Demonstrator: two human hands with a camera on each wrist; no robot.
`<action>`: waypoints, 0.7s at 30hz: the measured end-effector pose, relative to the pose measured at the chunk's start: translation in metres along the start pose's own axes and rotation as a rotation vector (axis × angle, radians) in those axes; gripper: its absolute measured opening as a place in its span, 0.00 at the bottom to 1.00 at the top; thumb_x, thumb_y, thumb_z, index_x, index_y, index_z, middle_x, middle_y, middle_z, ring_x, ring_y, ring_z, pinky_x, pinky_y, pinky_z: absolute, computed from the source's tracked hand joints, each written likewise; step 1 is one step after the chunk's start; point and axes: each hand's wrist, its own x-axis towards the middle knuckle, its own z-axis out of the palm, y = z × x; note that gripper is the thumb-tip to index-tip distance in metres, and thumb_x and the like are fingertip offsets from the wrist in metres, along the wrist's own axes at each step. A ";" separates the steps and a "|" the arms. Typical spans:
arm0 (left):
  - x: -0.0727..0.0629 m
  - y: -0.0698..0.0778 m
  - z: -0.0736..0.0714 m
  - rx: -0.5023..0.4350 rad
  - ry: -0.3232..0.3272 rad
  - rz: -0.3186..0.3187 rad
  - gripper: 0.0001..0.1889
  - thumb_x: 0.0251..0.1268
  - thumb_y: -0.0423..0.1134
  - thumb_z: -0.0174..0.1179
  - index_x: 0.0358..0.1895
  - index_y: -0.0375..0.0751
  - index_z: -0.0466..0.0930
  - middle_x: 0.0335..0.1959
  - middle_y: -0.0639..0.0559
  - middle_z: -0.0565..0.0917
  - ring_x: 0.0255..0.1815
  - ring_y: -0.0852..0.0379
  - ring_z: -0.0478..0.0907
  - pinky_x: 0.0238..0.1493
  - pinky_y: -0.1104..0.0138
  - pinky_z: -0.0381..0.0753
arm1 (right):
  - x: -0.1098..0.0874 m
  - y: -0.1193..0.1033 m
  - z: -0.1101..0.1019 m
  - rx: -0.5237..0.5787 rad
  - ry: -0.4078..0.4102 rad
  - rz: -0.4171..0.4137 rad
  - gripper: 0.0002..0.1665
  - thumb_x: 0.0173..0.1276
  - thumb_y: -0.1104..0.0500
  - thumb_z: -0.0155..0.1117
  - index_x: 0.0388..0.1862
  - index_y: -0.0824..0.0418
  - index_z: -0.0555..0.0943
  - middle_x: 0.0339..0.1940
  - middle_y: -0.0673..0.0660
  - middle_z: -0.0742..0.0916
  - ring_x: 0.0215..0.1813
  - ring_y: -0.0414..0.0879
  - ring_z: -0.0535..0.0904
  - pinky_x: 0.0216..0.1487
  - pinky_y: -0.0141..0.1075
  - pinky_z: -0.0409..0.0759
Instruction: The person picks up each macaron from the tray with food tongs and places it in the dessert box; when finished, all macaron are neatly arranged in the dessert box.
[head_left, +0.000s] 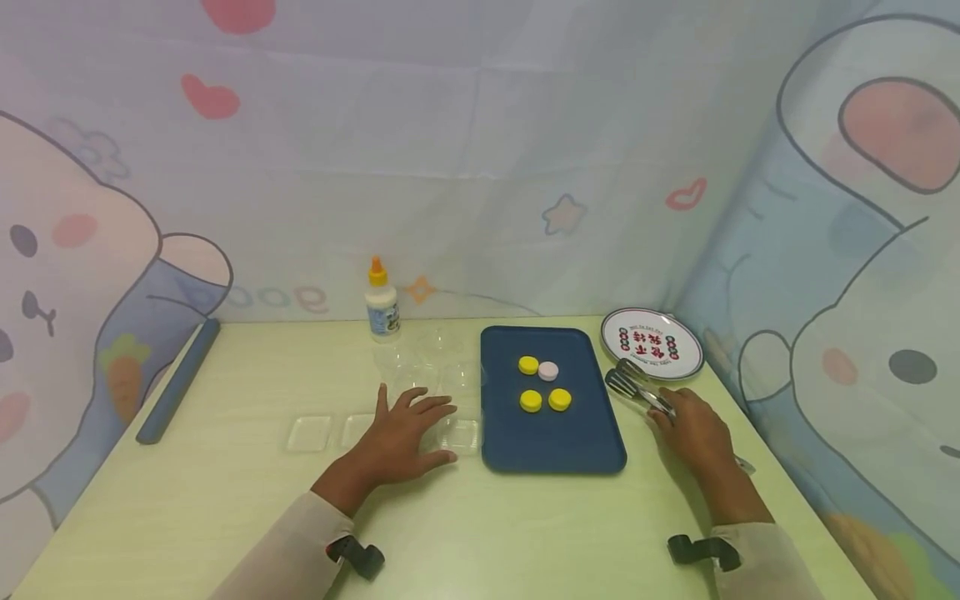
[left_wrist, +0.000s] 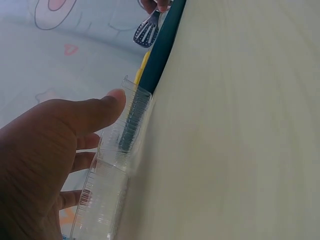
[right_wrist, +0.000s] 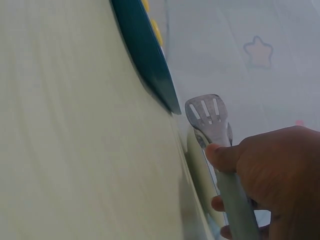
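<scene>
My left hand [head_left: 402, 437] is spread over the clear plastic box [head_left: 459, 435], its fingers extended and apart. In the left wrist view the thumb [left_wrist: 114, 102] lies at the near rim of the clear box [left_wrist: 107, 195]; whether it presses there I cannot tell. Metal food tongs [head_left: 654, 400] with slotted heads are in my right hand [head_left: 697, 429], right of the blue tray [head_left: 555, 450]. The right wrist view shows the thumb on the tongs [right_wrist: 234, 200], which are raised off the table. On the tray sit three yellow macarons [head_left: 559, 399] and one pale pink macaron [head_left: 548, 371].
A white plate [head_left: 637, 354] with red lettering lies at the back right. Behind the clear boxes stands a white glue bottle [head_left: 384, 310] with an orange tip. Clear lids [head_left: 309, 433] lie at left; a dark blue roll [head_left: 180, 379] lies along the table's left edge.
</scene>
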 end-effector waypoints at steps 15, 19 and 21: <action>0.001 -0.001 0.002 0.000 0.009 0.013 0.35 0.70 0.59 0.72 0.75 0.50 0.79 0.78 0.50 0.80 0.83 0.35 0.68 0.76 0.14 0.44 | -0.002 -0.007 0.005 0.030 0.109 -0.107 0.29 0.78 0.56 0.72 0.73 0.66 0.81 0.64 0.69 0.87 0.57 0.74 0.87 0.50 0.69 0.85; 0.000 -0.002 0.002 0.006 0.016 0.015 0.34 0.70 0.58 0.72 0.75 0.50 0.79 0.77 0.50 0.80 0.83 0.35 0.69 0.76 0.14 0.45 | -0.001 -0.013 0.005 0.038 0.123 -0.146 0.29 0.78 0.56 0.73 0.72 0.66 0.81 0.63 0.69 0.87 0.56 0.73 0.88 0.49 0.68 0.85; 0.000 -0.002 0.002 0.011 0.017 0.014 0.33 0.71 0.58 0.72 0.75 0.50 0.79 0.77 0.50 0.80 0.83 0.35 0.69 0.76 0.14 0.45 | -0.002 -0.016 0.006 0.042 0.131 -0.164 0.29 0.77 0.56 0.73 0.72 0.66 0.82 0.63 0.68 0.88 0.55 0.72 0.89 0.48 0.68 0.85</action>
